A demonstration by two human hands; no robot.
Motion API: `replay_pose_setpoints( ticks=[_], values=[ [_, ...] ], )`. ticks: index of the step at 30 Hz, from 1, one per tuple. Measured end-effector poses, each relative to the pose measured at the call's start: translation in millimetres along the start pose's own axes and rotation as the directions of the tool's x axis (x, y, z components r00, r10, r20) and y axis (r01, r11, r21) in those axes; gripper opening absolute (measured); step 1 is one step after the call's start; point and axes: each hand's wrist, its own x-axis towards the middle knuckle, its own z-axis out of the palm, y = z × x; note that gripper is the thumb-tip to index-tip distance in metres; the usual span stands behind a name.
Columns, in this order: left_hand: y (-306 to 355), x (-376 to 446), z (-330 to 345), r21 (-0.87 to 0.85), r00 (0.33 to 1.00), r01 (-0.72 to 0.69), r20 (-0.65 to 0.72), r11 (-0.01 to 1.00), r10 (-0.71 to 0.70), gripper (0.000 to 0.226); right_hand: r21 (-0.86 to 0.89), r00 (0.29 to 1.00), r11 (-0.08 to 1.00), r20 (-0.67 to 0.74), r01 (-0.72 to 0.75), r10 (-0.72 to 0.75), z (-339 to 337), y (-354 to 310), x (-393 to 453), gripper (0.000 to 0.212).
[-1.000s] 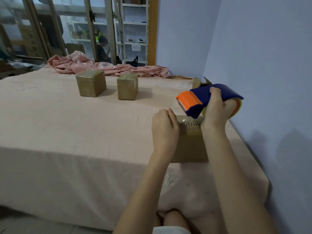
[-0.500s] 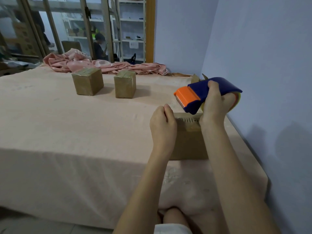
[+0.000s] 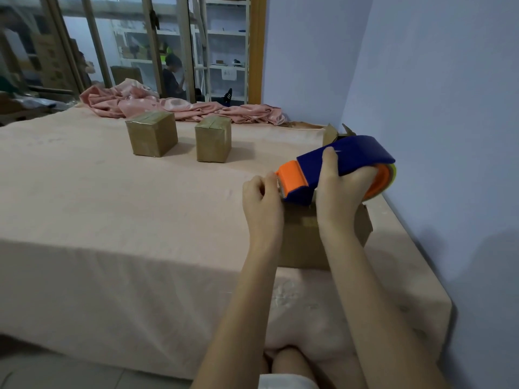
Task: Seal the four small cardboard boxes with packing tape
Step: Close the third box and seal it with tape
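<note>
Two boxes (image 3: 152,137) (image 3: 213,138) stand behind near box (image 3: 303,242).

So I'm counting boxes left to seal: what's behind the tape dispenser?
Behind the tape dispenser, held in the right hand, open cardboard flaps stick up near the wall, apparently another unsealed box. Its body and contents are covered by the dispenser.

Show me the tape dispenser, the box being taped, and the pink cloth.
tape dispenser (image 3: 348,157), head view, blue body.
box being taped (image 3: 302,242), head view, front face.
pink cloth (image 3: 134,103), head view, crumpled folds.
</note>
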Motion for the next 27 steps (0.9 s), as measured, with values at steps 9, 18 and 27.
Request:
replay_pose_setpoints(
  ticks=[9,18,27],
  values=[
    [-17.8,4.1,-15.5,-0.097,0.958,0.256,0.159,0.962,-0.239,0.042,-0.186,0.990,0.975,0.090,0.121,-0.105,2.0,6.3,-3.0,0.050],
    [-20.0,15.6,-21.4,0.027,0.931,0.285,0.232,0.958,-0.283,0.045,-0.276,0.990,0.954,0.110,0.115,-0.087,4.6,12.9,-0.7,0.053],
    [-16.1,16.7,-18.2,0.207,0.946,0.124,0.272,0.971,-0.178,0.042,-0.238,0.998,0.970,0.050,0.057,-0.046,-1.6,13.7,-1.0,0.050]
  ],
)
